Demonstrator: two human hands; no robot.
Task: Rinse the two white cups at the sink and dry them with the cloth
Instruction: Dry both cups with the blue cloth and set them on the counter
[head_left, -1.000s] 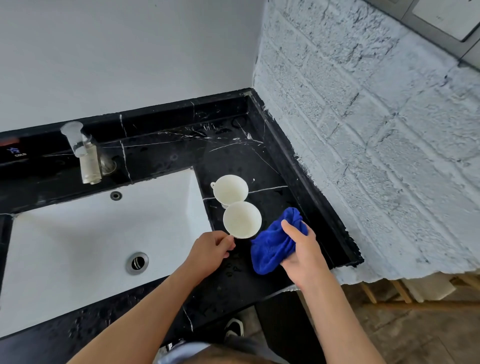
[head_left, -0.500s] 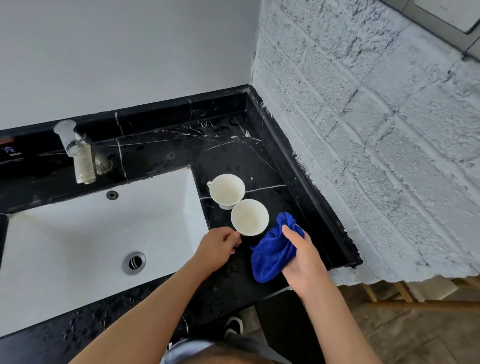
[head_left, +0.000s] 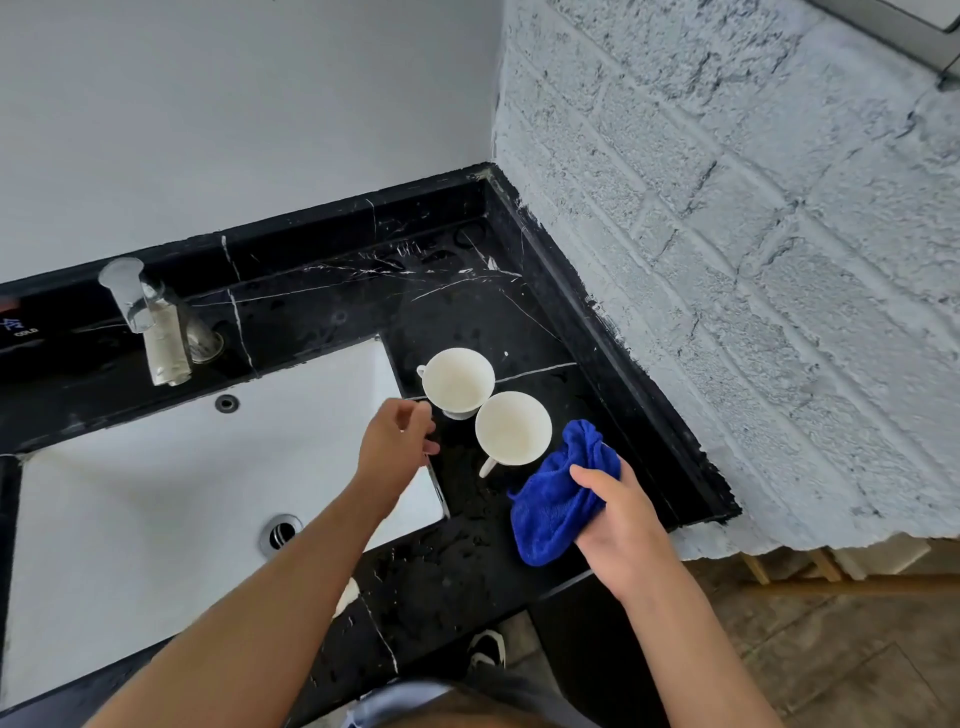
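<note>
Black marble counter (head_left: 457, 312), wet; white-painted brick wall (head_left: 727, 260)

surface (head_left: 467, 561): black marble, wet | faucet (head_left: 156, 327): chrome, rear left | brick wall (head_left: 727, 260): painted white, right | shoe (head_left: 488, 649): below

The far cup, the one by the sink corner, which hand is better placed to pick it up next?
Left. The left hand is empty and hovers just beside the far cup, on its handle side. The right hand is full of blue cloth, and the near cup sits between it and the far one.
</note>
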